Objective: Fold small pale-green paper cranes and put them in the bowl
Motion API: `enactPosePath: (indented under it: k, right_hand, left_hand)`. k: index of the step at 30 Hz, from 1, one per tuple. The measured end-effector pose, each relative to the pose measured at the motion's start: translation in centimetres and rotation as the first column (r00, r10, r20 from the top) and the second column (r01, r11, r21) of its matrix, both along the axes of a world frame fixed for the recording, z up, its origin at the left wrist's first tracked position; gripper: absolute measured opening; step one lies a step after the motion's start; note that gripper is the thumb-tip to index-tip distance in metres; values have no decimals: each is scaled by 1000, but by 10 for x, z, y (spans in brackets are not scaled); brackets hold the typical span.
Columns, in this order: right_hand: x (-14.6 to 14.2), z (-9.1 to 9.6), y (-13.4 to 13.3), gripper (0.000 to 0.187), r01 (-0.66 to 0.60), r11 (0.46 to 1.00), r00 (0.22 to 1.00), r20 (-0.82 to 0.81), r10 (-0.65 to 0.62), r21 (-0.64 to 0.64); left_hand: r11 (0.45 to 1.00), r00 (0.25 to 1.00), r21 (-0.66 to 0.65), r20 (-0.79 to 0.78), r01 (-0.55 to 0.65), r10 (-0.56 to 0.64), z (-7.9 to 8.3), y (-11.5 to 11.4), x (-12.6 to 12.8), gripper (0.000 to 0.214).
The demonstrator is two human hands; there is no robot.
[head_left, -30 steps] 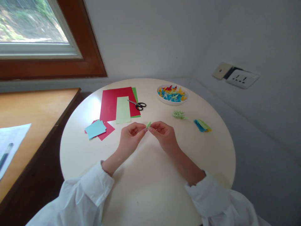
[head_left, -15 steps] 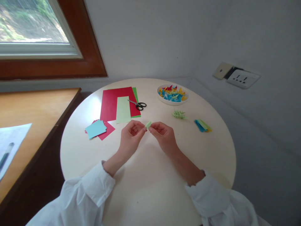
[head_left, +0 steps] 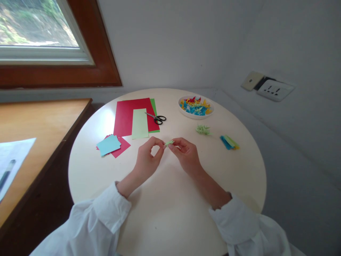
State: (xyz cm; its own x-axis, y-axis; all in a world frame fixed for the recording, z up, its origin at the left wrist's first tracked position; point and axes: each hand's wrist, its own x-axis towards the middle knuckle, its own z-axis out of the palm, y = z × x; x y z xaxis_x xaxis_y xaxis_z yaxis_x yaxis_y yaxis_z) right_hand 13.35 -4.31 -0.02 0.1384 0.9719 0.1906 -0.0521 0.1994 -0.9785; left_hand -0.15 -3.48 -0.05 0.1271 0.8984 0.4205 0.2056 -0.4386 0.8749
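Between my two hands is a small piece of light green folded paper, held above the middle of the white round table. My left hand pinches its left end between thumb and forefinger. On the other side, my right hand is closed on it with thumb and fingers. Several similar light green folded paper pieces lie in a small heap beyond my right hand. Past them stands a white round dish full of red, yellow, blue and green folded paper pieces.
Black-handled scissors rest across a light green strip and a red sheet. Blue squares lie on red ones at left. Folded coloured papers sit near the right edge. A wooden desk adjoins on the left.
The green folded paper has turned in my fingers and now looks flatter and more pointed. My left thumb and forefinger have shifted into a rounder pinch. My right hand has hardly moved.
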Motion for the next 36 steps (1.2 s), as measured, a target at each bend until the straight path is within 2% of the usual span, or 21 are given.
enactPosePath:
  k: [3,6,9,17,23,26,30,33,35,36]
  right_hand:
    - [0,2,-1,13,25,1000,999,-26,-25,-7]
    - [1,3,-2,15,35,999,999,-41,-34,8]
    - [1,2,-2,14,33,999,999,-35,-32,30]
    - [2,1,-3,12,-26,996,999,-34,29,89]
    - [11,-3,-3,17,-119,979,990,-53,129,165]
    - [16,-1,-3,16,-199,959,977,-34,210,202]
    - [21,4,-4,17,-344,917,937,12,349,203]
    - [22,7,-4,14,-340,923,939,16,343,178]
    - [21,9,-4,11,-300,942,953,12,301,153]
    - [20,9,-3,11,-277,951,960,12,279,139]
  left_hand:
    - [999,997,-42,70,33,-30,6,-1,2,6]
    - [984,987,-150,146,95,-73,10,-2,5,15]
    - [960,983,-247,152,135,-99,10,-2,7,20]
    - [964,991,-243,102,108,-85,9,1,4,25]
    - [926,968,-290,144,241,-206,11,3,0,29]
    - [873,939,-359,213,331,-269,12,2,0,28]
    - [730,818,-425,479,535,-319,12,2,0,25]
    - [637,748,-451,580,625,-323,11,2,1,25]
    - [617,738,-453,581,644,-343,10,3,2,28]
    - [625,750,-455,560,634,-352,11,3,2,29]
